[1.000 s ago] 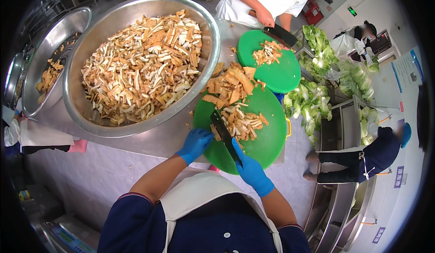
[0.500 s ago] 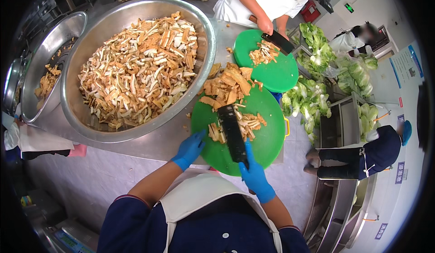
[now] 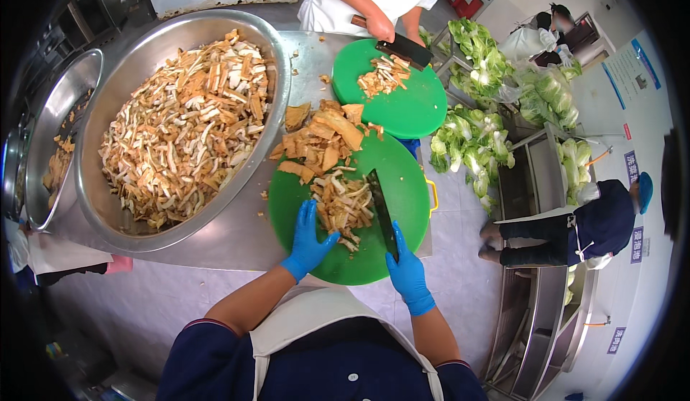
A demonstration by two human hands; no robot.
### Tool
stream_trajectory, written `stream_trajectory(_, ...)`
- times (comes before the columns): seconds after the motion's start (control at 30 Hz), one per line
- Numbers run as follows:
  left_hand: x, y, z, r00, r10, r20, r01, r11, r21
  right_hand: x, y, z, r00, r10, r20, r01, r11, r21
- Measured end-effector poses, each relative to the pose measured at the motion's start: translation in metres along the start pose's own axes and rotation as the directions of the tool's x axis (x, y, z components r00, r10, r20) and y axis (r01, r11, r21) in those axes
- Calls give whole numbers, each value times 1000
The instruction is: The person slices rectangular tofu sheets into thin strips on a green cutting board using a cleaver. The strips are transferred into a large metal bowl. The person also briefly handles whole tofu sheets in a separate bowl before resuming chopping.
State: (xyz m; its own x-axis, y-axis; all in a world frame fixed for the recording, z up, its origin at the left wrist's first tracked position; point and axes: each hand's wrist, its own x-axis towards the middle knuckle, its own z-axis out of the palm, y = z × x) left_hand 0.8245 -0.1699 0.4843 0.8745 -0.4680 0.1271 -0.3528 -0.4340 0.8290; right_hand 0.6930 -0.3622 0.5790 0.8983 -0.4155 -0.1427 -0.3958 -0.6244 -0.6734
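Note:
My left hand [image 3: 310, 239], in a blue glove, is open with its fingers apart and touches the near left side of a heap of cut brown-and-white strips [image 3: 341, 203], which look like fried tofu. My right hand [image 3: 407, 275], gloved too, grips a dark-bladed cleaver [image 3: 383, 214], its handle hidden in the fingers. The blade stands nearly on edge at the right side of the strips. Under all this lies a round green cutting board [image 3: 410, 218]. Larger uncut brown slabs [image 3: 327, 135] are piled at its far left edge.
A big steel basin [image 3: 284, 92] full of cut strips stands left of the board, a smaller one [image 3: 36, 192] beyond it. Across the steel table [image 3: 302, 45], a co-worker's hand [image 3: 381, 27] holds a cleaver over another green board [image 3: 424, 106]. Leafy cabbages [image 3: 474, 142] lie at right.
The cleaver has moved off the strips to their right side, its blade turned more on edge. My left hand has come in from the board's edge to the strips. The whole view has shifted.

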Motion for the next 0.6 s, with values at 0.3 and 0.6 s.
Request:
stream_trajectory(0.3,53,14,23,998,1,63,-20,951,310,-2,91,23,871,411,268,-447,437,781)
stream_trajectory(0.6,74,25,44,990,138,-26,-133,982,134,17,16,83,901,233,367,-434,434,790)
